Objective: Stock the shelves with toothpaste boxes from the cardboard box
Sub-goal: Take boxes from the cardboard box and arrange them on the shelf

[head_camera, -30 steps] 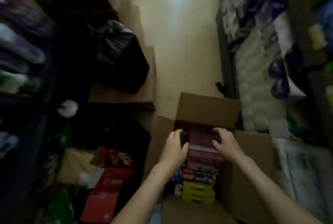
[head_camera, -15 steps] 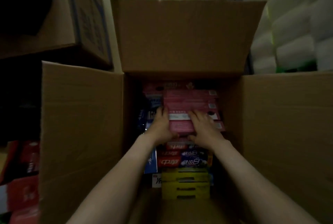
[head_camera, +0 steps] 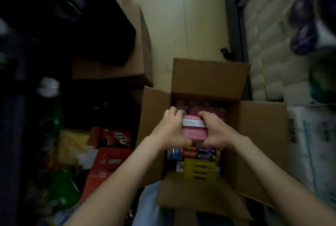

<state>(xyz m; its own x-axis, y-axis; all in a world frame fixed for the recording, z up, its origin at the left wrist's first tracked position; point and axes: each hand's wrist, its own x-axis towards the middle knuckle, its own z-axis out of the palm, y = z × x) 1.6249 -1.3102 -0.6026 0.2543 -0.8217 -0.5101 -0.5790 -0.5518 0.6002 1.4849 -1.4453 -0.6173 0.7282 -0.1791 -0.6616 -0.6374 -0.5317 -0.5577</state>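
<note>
An open cardboard box stands on the floor in front of me with its flaps spread. Inside lie more pink toothpaste boxes at the back, red and blue ones in the middle and yellow ones at the front. A stack of pink toothpaste boxes is lifted above the contents. My left hand grips its left end and my right hand grips its right end, fingers curled over the top.
A second cardboard box with a black bag on it stands at the left. Red cartons and green packs lie on the floor at lower left. White paper-roll packs fill the shelving at the right. Pale floor runs ahead.
Both hands have closed on the pink stack and raised it out of the box. The view has pulled back and up from inside the box.
</note>
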